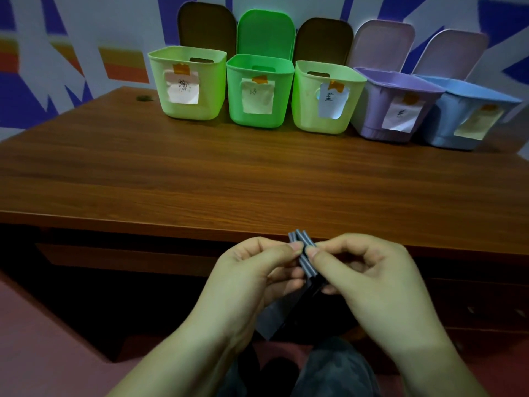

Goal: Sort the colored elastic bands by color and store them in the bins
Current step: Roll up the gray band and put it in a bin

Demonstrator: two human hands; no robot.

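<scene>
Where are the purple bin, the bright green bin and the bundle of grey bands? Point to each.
purple bin [372, 118]: head view, bare front wall left of its label.
bright green bin [259, 120]: head view, front wall below its label.
bundle of grey bands [304, 238]: head view, top ends above the fingers.

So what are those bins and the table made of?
The bins, such as the bright green bin, look like smooth moulded plastic: even colour, rounded corners, cut-out handle slots, a slight sheen. The table looks like wood or wood-look laminate: brown with long grain lines. Which one, the picture cannot settle.

Green, lilac, blue bins [259, 90]; grey-blue bands [305, 253]
</scene>
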